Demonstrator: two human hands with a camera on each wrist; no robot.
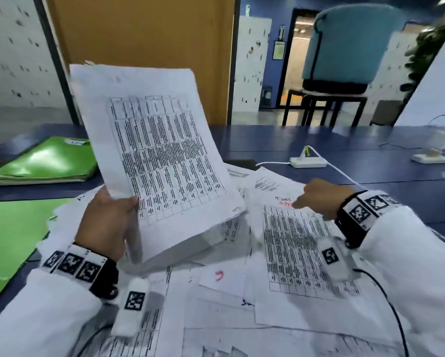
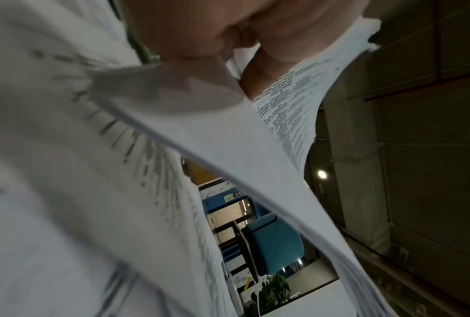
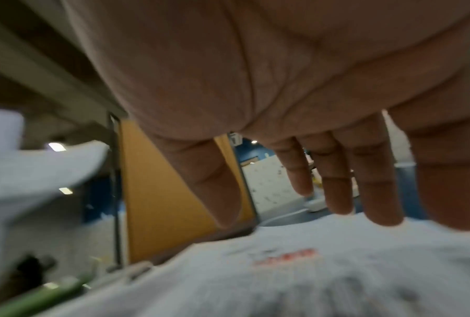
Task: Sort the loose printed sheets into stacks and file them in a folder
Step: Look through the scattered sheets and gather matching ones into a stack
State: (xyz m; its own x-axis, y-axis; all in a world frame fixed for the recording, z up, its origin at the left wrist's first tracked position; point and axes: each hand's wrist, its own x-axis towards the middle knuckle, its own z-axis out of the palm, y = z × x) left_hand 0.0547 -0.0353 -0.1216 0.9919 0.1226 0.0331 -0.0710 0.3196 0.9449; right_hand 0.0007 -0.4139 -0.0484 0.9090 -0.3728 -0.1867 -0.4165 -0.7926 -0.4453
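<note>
My left hand (image 1: 108,222) grips a thick stack of printed sheets (image 1: 154,155) by its lower left corner and holds it tilted up above the table; the top page bears a dense table. In the left wrist view the thumb (image 2: 266,70) pinches the stack's edge (image 2: 228,150). My right hand (image 1: 319,199) hovers with straight fingers (image 3: 337,186) just over a loose sheet with a table and red writing (image 1: 293,243) (image 3: 285,259). Several more loose sheets (image 1: 216,305) lie scattered in front. A green folder (image 1: 46,161) lies at the far left.
Another green folder (image 1: 10,240) lies open at the near left on the blue table (image 1: 370,171). A white power strip (image 1: 309,162) with a cable lies behind the papers, another white device (image 1: 430,157) at the far right. A teal chair (image 1: 345,47) stands beyond the table.
</note>
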